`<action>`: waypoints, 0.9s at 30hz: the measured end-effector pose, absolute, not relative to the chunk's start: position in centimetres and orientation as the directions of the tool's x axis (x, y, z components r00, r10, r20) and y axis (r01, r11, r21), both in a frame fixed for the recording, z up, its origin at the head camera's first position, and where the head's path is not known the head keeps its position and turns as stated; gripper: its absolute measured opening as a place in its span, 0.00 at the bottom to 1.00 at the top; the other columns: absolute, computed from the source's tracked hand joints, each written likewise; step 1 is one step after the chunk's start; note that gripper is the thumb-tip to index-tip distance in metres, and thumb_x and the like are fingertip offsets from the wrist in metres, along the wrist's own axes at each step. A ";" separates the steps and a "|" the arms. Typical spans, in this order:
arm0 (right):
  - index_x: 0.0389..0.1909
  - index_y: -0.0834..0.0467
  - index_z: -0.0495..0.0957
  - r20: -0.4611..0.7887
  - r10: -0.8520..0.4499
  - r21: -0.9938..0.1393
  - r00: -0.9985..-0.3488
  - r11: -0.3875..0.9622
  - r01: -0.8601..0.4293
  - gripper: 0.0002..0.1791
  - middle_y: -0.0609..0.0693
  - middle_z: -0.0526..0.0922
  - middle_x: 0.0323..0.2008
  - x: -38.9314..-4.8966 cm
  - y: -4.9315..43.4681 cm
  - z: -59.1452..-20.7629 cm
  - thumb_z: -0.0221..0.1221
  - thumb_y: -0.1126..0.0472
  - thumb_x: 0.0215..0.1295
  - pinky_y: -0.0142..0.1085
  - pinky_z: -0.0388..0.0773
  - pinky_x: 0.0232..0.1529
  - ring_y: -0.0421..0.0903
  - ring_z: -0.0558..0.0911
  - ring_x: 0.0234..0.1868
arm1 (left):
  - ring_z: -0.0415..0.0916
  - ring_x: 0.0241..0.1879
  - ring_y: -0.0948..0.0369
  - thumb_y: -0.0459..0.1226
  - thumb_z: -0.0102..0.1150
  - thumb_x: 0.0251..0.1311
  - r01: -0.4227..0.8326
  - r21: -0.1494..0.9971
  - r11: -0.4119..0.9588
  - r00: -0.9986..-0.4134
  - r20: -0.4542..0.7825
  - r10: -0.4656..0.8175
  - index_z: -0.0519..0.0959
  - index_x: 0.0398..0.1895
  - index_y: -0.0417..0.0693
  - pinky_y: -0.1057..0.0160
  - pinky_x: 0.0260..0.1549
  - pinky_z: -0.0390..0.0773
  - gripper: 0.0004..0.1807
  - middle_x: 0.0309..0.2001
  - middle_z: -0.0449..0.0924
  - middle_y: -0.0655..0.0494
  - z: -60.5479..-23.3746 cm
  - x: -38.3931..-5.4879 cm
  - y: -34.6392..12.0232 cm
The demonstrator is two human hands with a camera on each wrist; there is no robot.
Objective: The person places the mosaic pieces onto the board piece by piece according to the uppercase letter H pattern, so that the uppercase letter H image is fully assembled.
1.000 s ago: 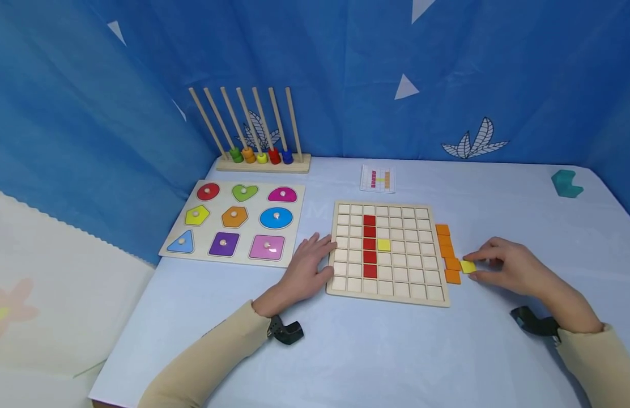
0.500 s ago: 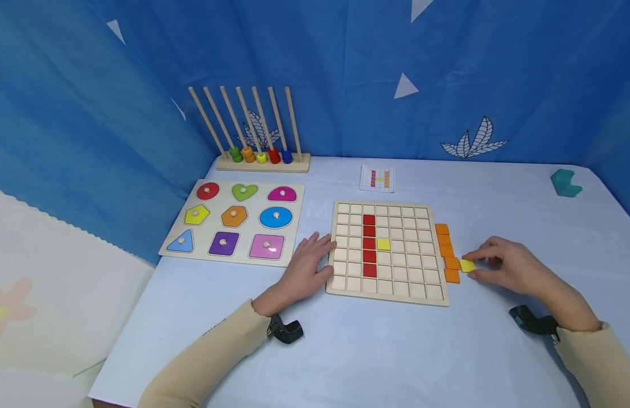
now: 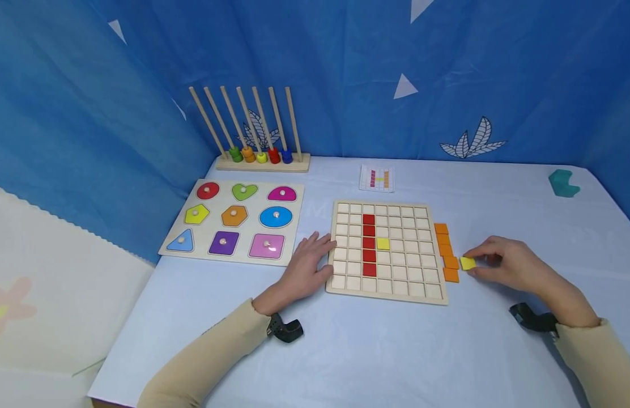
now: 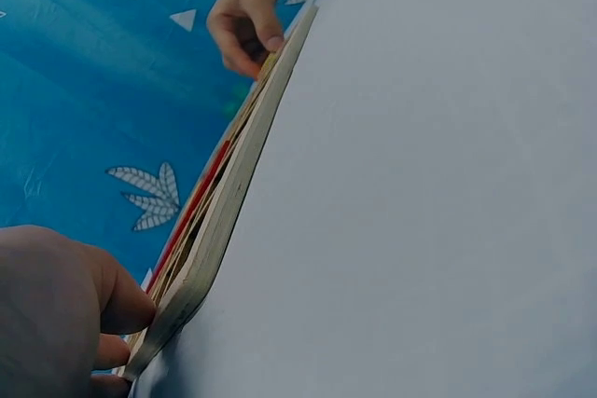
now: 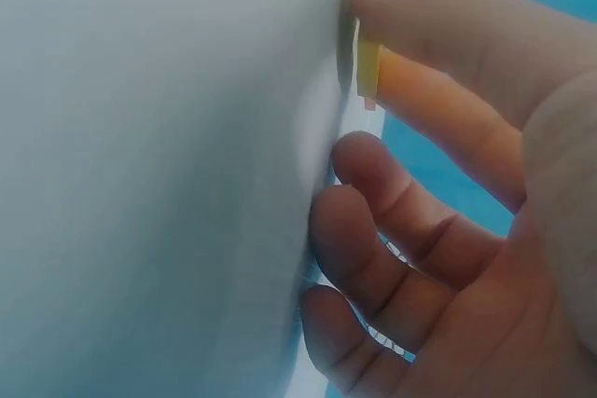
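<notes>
Blue curtain with white triangles and leaf drawings hangs behind the pale worktop and comes down to its far edge. On this worktop, to the right of the grid board, one yellow tile is pinched in the right hand: thumb and forefinger press it from two opposite sides, while the other fingers are bent loosely below. A narrow gap separates this tile from five orange tiles, which make an uneven column just beside the board's right edge.

Left hand rests at the opposite edge of the board — its fingers are apart, and fingertips touch the rim. Inside the grid, five red tiles fill part of the third column; another yellow tile sits in the next column, level with the middle red one.

From the board's near edge, a wide stretch of worktop runs toward the person; at left, the room is narrower, because the shape board lies near. Between the two boards shows a pale mark like the letter M. Behind the grid, a small card carries printed red, yellow and orange squares — finer print is too small to read. Farther out, a peg stand with coloured rings stands at far left, and a teal piece lies near the far right corner.
</notes>
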State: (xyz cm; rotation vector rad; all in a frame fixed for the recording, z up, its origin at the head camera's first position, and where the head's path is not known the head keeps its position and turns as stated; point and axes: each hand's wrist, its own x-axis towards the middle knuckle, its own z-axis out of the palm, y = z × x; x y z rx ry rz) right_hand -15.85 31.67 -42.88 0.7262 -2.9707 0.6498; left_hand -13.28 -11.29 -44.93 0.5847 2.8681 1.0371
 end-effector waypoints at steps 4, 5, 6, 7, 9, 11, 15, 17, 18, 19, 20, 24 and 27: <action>0.41 0.60 0.89 0.109 -0.443 -0.395 -0.890 0.803 -0.447 0.20 0.43 0.82 0.30 -16.1 31.6 -42.7 0.79 0.63 0.44 0.26 0.71 0.28 0.32 0.68 0.29 | 0.53 0.79 0.40 0.36 0.51 0.62 0.337 0.628 0.701 -0.928 0.098 0.358 0.74 0.69 0.38 0.35 0.77 0.50 0.29 0.75 0.67 0.40 -45.0 -13.2 -11.3; 0.42 0.60 0.88 0.108 -0.445 -0.394 -0.889 0.802 -0.449 0.20 0.43 0.83 0.31 -16.3 31.5 -42.6 0.79 0.63 0.44 0.26 0.72 0.28 0.32 0.68 0.29 | 0.53 0.79 0.40 0.36 0.51 0.62 0.335 0.627 0.704 -0.929 0.095 0.358 0.74 0.69 0.38 0.35 0.77 0.50 0.29 0.75 0.67 0.40 -45.0 -13.2 -11.3; 0.42 0.61 0.88 0.107 -0.446 -0.394 -0.889 0.802 -0.450 0.20 0.43 0.83 0.31 -16.4 31.3 -42.5 0.78 0.63 0.45 0.26 0.73 0.28 0.32 0.69 0.29 | 0.53 0.80 0.40 0.36 0.51 0.62 0.333 0.626 0.705 -0.929 0.093 0.357 0.74 0.69 0.39 0.36 0.77 0.50 0.29 0.75 0.67 0.40 -45.0 -13.2 -11.3; 0.42 0.61 0.88 0.106 -0.447 -0.392 -0.888 0.802 -0.451 0.19 0.43 0.84 0.31 -16.5 31.2 -42.3 0.78 0.63 0.45 0.26 0.74 0.29 0.32 0.69 0.29 | 0.53 0.80 0.40 0.36 0.51 0.63 0.332 0.626 0.706 -0.929 0.089 0.358 0.73 0.69 0.39 0.36 0.78 0.50 0.30 0.75 0.66 0.40 -45.0 -13.2 -11.3; 0.42 0.61 0.88 0.097 -0.450 -0.392 -0.888 0.803 -0.450 0.19 0.43 0.84 0.30 -16.8 30.7 -42.0 0.77 0.63 0.47 0.26 0.74 0.29 0.33 0.69 0.29 | 0.52 0.80 0.41 0.36 0.51 0.63 0.330 0.622 0.710 -0.929 0.084 0.359 0.73 0.70 0.40 0.37 0.78 0.49 0.30 0.75 0.66 0.41 -45.1 -13.2 -11.3; 0.43 0.62 0.88 0.089 -0.454 -0.390 -0.887 0.803 -0.450 0.19 0.43 0.83 0.29 -17.2 30.2 -41.6 0.77 0.63 0.48 0.27 0.73 0.28 0.33 0.69 0.29 | 0.53 0.80 0.41 0.36 0.52 0.63 0.330 0.622 0.710 -0.929 0.083 0.360 0.73 0.70 0.40 0.37 0.78 0.49 0.29 0.75 0.66 0.42 -45.1 -13.2 -11.3; 0.44 0.63 0.88 0.061 -0.453 -0.398 -0.889 0.806 -0.438 0.19 0.43 0.82 0.28 -17.8 29.1 -40.9 0.75 0.62 0.50 0.27 0.73 0.27 0.35 0.71 0.29 | 0.52 0.80 0.41 0.36 0.52 0.63 0.326 0.626 0.708 -0.930 0.078 0.359 0.73 0.70 0.40 0.37 0.78 0.49 0.29 0.75 0.66 0.42 -45.2 -13.2 -11.3; 0.45 0.63 0.88 0.047 -0.453 -0.399 -0.890 0.809 -0.432 0.19 0.44 0.82 0.28 -18.0 28.5 -40.7 0.75 0.61 0.51 0.27 0.72 0.27 0.37 0.71 0.29 | 0.53 0.80 0.41 0.36 0.52 0.63 0.327 0.631 0.703 -0.930 0.081 0.359 0.73 0.69 0.39 0.36 0.78 0.49 0.29 0.75 0.67 0.41 -45.2 -13.2 -11.2; 0.45 0.63 0.88 0.039 -0.452 -0.403 -0.891 0.809 -0.428 0.19 0.44 0.82 0.28 -18.2 28.2 -40.6 0.75 0.61 0.51 0.28 0.72 0.27 0.38 0.72 0.29 | 0.52 0.80 0.41 0.36 0.52 0.64 0.327 0.632 0.703 -0.930 0.081 0.359 0.73 0.69 0.39 0.36 0.78 0.49 0.29 0.75 0.66 0.41 -45.1 -13.2 -11.2; 0.45 0.63 0.88 0.034 -0.454 -0.406 -0.890 0.808 -0.427 0.19 0.44 0.82 0.28 -18.3 27.9 -40.6 0.75 0.61 0.51 0.28 0.72 0.27 0.39 0.72 0.29 | 0.53 0.80 0.41 0.36 0.52 0.63 0.328 0.633 0.701 -0.930 0.085 0.359 0.73 0.69 0.39 0.36 0.78 0.49 0.29 0.75 0.67 0.41 -45.1 -13.2 -11.2; 0.45 0.63 0.88 0.030 -0.458 -0.407 -0.889 0.806 -0.429 0.20 0.44 0.82 0.28 -18.5 27.6 -40.6 0.75 0.60 0.51 0.28 0.72 0.27 0.39 0.72 0.29 | 0.53 0.80 0.41 0.36 0.52 0.63 0.331 0.633 0.700 -0.929 0.089 0.358 0.74 0.69 0.39 0.36 0.78 0.50 0.29 0.75 0.67 0.41 -45.1 -13.2 -11.2; 0.45 0.63 0.87 0.024 -0.486 -0.420 -0.874 0.788 -0.449 0.20 0.43 0.80 0.26 -19.0 26.5 -40.5 0.76 0.59 0.52 0.28 0.72 0.27 0.39 0.73 0.29 | 0.53 0.80 0.41 0.36 0.52 0.63 0.330 0.631 0.702 -0.930 0.089 0.357 0.73 0.69 0.39 0.36 0.78 0.50 0.29 0.75 0.67 0.41 -45.0 -13.3 -11.2; 0.45 0.63 0.87 0.015 -0.507 -0.431 -0.862 0.775 -0.463 0.20 0.43 0.80 0.26 -19.4 25.6 -40.4 0.75 0.58 0.53 0.28 0.73 0.28 0.40 0.73 0.30 | 0.52 0.80 0.41 0.36 0.52 0.63 0.324 0.629 0.707 -0.931 0.079 0.357 0.73 0.70 0.40 0.37 0.78 0.49 0.30 0.75 0.66 0.42 -44.9 -13.3 -11.2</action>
